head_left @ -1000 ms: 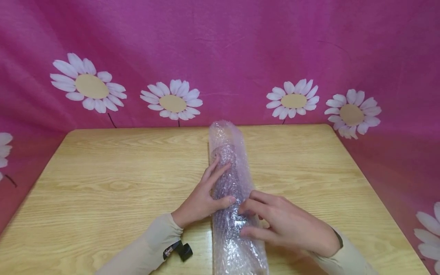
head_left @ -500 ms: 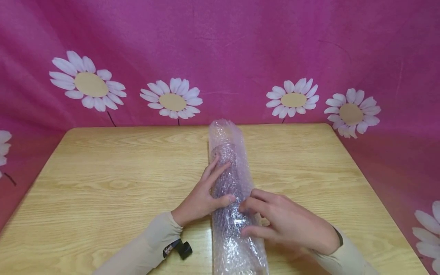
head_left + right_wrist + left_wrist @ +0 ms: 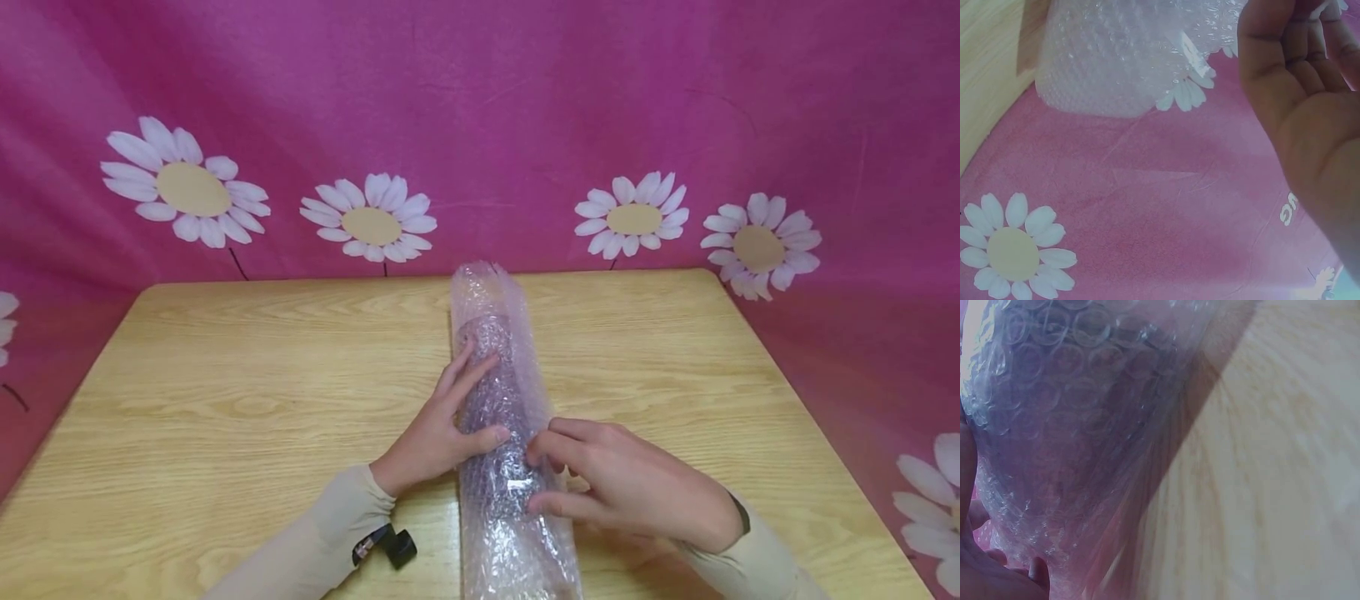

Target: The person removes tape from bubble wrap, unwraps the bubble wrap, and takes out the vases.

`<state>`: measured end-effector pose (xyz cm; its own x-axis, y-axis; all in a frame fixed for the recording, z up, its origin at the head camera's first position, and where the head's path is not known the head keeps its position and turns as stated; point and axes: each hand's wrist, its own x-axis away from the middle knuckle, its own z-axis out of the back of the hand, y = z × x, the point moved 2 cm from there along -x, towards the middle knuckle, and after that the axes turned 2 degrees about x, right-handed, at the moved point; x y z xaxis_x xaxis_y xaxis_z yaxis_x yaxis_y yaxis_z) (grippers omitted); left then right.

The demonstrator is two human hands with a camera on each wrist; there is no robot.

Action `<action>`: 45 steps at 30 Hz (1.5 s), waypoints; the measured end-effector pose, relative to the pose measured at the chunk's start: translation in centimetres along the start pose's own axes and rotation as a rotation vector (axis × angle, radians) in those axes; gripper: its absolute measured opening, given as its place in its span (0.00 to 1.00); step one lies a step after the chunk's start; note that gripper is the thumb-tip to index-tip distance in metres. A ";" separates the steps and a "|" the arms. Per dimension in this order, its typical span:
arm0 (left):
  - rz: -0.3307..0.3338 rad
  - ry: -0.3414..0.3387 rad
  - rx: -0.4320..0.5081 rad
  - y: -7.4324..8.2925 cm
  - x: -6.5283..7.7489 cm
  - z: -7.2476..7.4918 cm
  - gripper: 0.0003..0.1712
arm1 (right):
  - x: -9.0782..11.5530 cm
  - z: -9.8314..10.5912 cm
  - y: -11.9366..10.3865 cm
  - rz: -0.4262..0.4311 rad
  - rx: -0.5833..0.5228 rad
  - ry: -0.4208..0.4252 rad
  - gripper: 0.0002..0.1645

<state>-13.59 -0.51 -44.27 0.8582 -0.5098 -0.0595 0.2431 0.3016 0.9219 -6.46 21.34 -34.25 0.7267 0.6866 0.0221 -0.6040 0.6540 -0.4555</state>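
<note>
A long bundle of clear bubble wrap lies lengthwise down the middle of the table, with a dark, roughly cylindrical thing showing faintly through it. My left hand rests on the bundle from its left side, fingers spread and thumb stretched across the top. At the right edge, my right hand holds the wrap with curled fingers, the thumb lower down. In the right wrist view its fingers are bent, with a whitish bit between them. Close up in the left wrist view, the bubble wrap covers the dark contents.
The wooden table extends to both sides of the bundle. Behind it hangs a pink cloth printed with white daisies, which also runs down both sides. A black strap device is on the left sleeve.
Both hands keep nearly the same place on the bundle; the right fingers shift slightly at the wrap's edge. The whole head view has drifted a little.
</note>
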 end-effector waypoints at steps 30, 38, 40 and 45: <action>-0.003 0.002 -0.008 -0.3 0.1 0.0 0.54 | 0.2 -0.1 -0.2 0.050 0.019 -0.035 0.10; -0.003 -0.003 -0.010 0.0 0.0 0.0 0.54 | 0.0 -0.4 -0.5 0.053 0.027 -0.026 0.05; -0.005 0.000 -0.010 0.0 0.0 0.0 0.54 | 0.0 -0.5 -0.5 0.051 0.026 -0.030 0.05; -0.016 0.004 -0.016 -0.1 0.0 0.0 0.54 | -0.1 -0.6 -0.6 0.040 0.020 -0.028 0.06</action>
<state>-13.60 -0.59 -44.34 0.8560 -0.5115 -0.0756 0.2637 0.3062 0.9147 -5.99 20.71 -34.53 0.6930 0.7203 0.0291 -0.6386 0.6321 -0.4389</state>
